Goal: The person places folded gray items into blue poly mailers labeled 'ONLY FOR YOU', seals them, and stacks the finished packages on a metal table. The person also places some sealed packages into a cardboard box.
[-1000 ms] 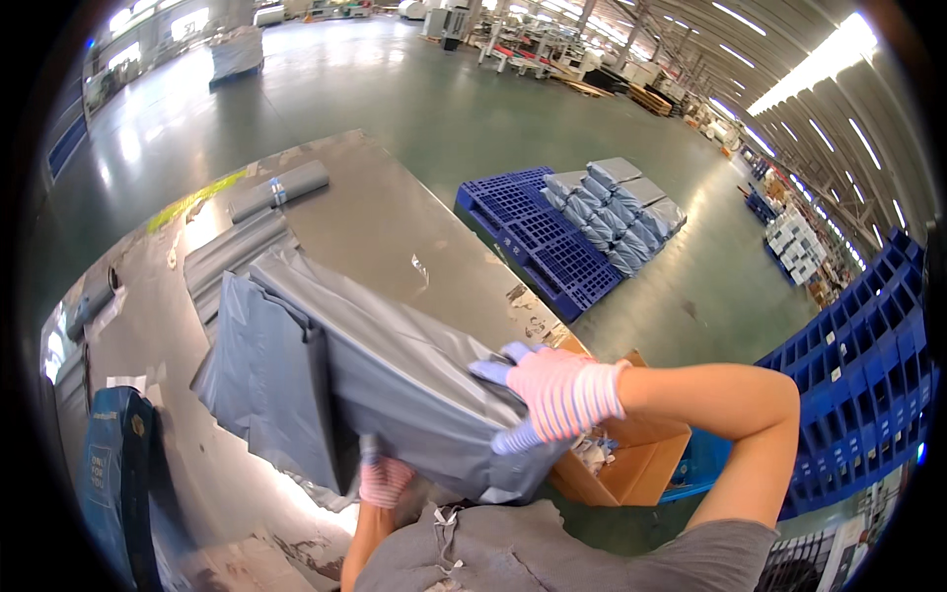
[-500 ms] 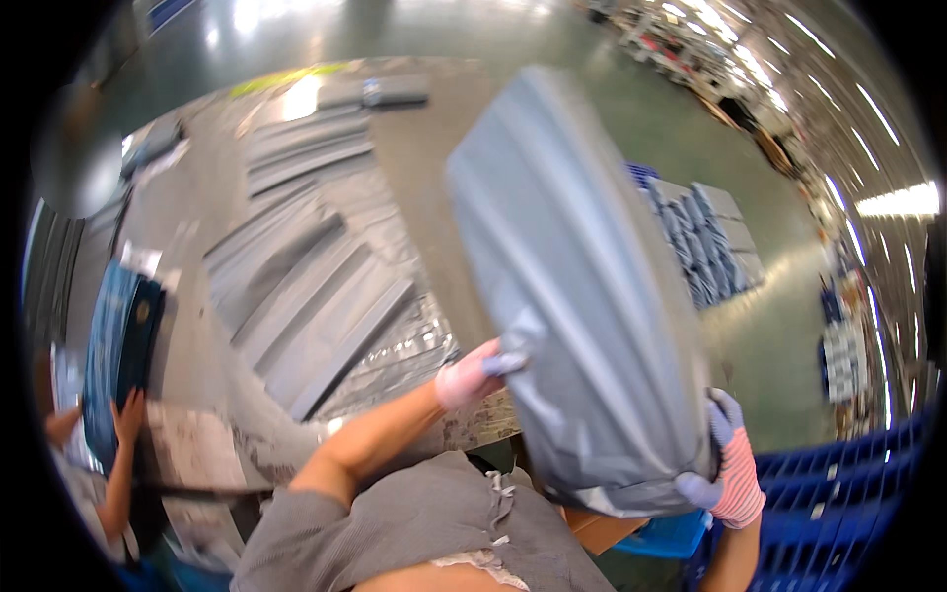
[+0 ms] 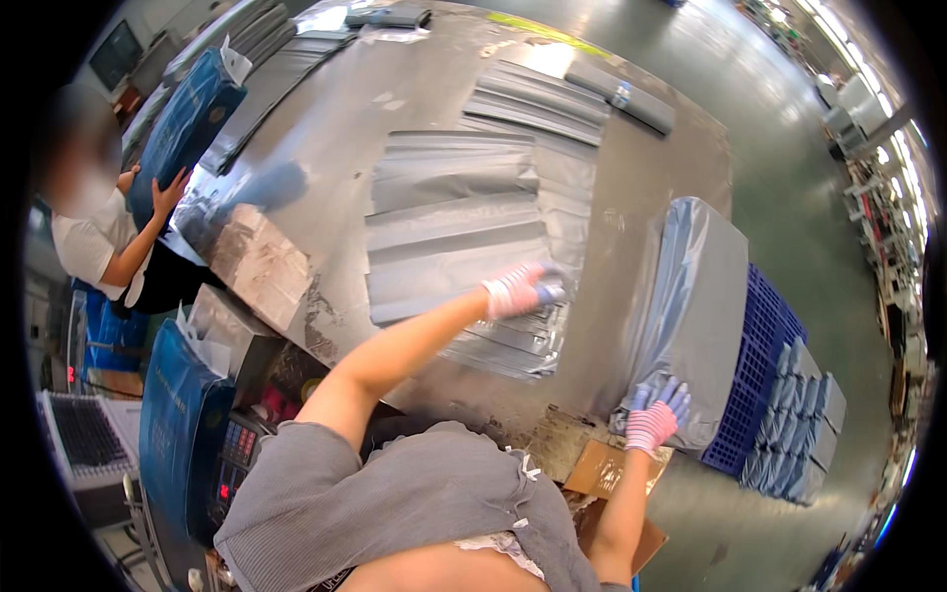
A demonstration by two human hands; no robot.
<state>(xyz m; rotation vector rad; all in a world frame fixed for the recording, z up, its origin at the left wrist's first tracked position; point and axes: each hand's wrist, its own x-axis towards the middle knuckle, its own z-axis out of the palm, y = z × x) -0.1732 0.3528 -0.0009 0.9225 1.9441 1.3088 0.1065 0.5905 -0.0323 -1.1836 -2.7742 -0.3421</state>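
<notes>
We are leaning over a grey metal tabletop (image 3: 641, 187), both gloved hands at work. At lower right of the frame, our right hand (image 3: 653, 418) is lying with fingers spread flat on the near end of a bulky stack of grey plastic mailer bags (image 3: 695, 296), pressing on it without closing around it; the stack is resting along the tabletop's right edge. Near the centre, our left hand (image 3: 518, 289) is reaching out over flat grey bags (image 3: 459, 227) spread in overlapping rows, its fingers curled onto the edge of one; how firmly it is gripping we cannot tell. Below the right hand, a brown cardboard box (image 3: 607, 474) is sitting against the tabletop's near edge. To the right, on the green floor, a blue plastic pallet (image 3: 764, 326) is carrying more folded grey bundles. At left of the frame, another person's hand (image 3: 170, 192) is holding a tall blue package (image 3: 187, 118). Further grey bags are lying at the top.
</notes>
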